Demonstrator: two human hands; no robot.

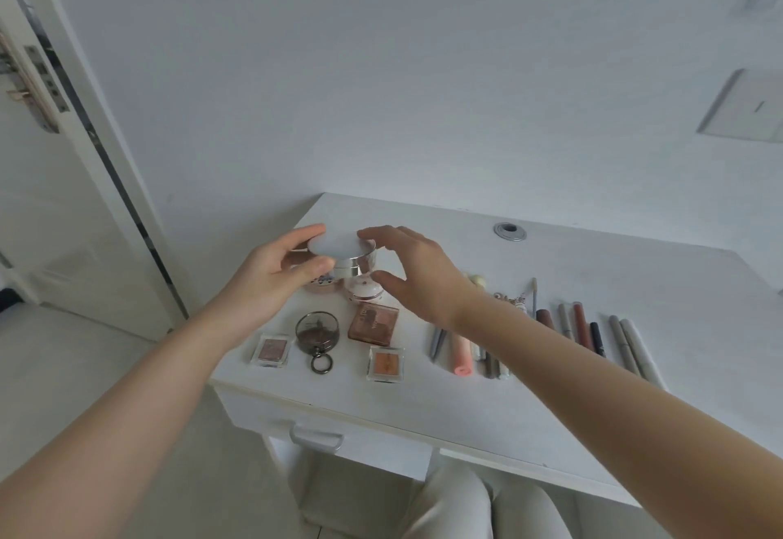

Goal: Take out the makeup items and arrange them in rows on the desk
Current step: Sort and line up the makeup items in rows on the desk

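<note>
Head view: our right forearm (pixel 593 377) hides part of the pencil row (pixel 610 337) on the desk (pixel 593 275). Left hand (pixel 271 280) grips the round silver compact (pixel 345 252) above the desk's left end; right hand (pixel 417 273), fingers loosely spread, touches its lid. Two jars (pixel 364 288) beneath are partly hidden.

On the desk (pixel 593 267), compacts (pixel 373 322) lie left of the pencils (pixel 593 331).

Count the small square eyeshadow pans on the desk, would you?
2: a pink-brown square eyeshadow pan at the front left and an orange square eyeshadow pan right of the ringed round case. The arms may hide others.
</note>
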